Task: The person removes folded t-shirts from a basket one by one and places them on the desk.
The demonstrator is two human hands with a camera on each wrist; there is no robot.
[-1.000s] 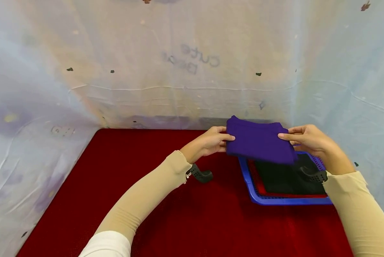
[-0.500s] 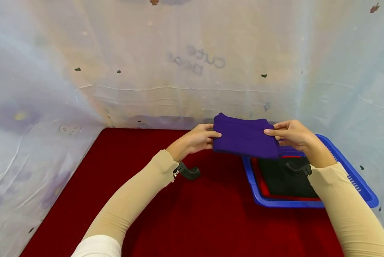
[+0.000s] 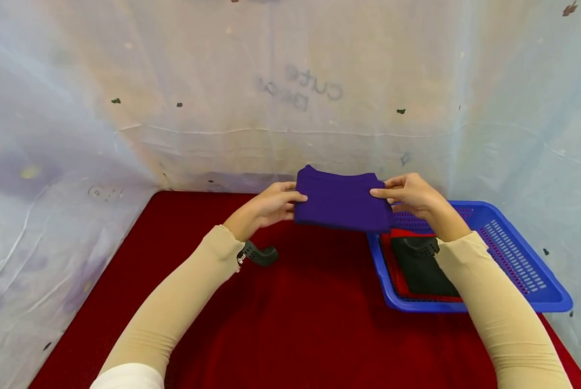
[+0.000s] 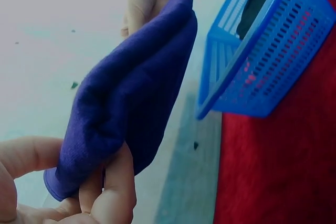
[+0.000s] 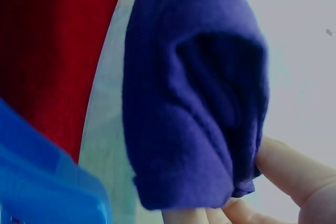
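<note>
The folded purple cloth (image 3: 342,199) covers the fingers of the left hand (image 3: 266,208) and the right hand (image 3: 409,195) beneath it, and hides the far left corner of the blue basket (image 3: 523,270). The right forearm crosses the black cloth (image 3: 419,270) in the basket, so its right part is unseen; only a strip of the red cloth (image 3: 398,233) under it shows. Grey lettering (image 3: 302,92) on the back sheet is faint and mirrored. The table (image 3: 290,324) is cut off at its near edge. In the right wrist view the basket is a blurred blue corner.
</note>
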